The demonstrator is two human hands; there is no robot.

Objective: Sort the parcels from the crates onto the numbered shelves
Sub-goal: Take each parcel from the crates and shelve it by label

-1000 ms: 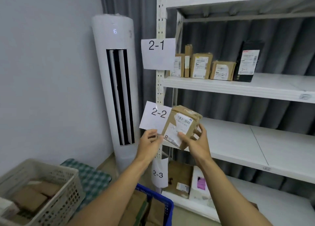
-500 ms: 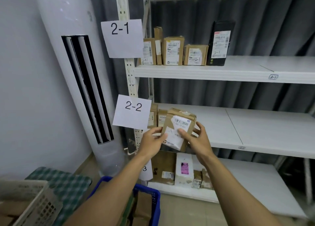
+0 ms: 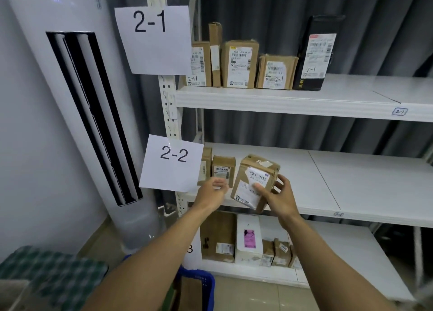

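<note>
parcel (image 3: 255, 181): a brown box with a white barcode label, seen tilted over the front edge of the 2-2 shelf (image 3: 351, 189); whether it is resting there cannot be told.
right hand (image 3: 278, 198): wrapped on the parcel from 4 o'clock, thumb laid on the label, fingers curled round the right side.
left hand (image 3: 213, 191): blurred, just beside the parcel at 9 o'clock, fingers loosely bent, nothing held.
small boxes (image 3: 223, 169): stood at 10 o'clock of the parcel, partly hidden by the 2-2 sign (image 3: 172, 163).
2-1 shelf (image 3: 304, 99): at 12 o'clock, five parcels lined up.
blue crate (image 3: 206, 285): glimpsed at 7 o'clock, between the forearms.
</note>
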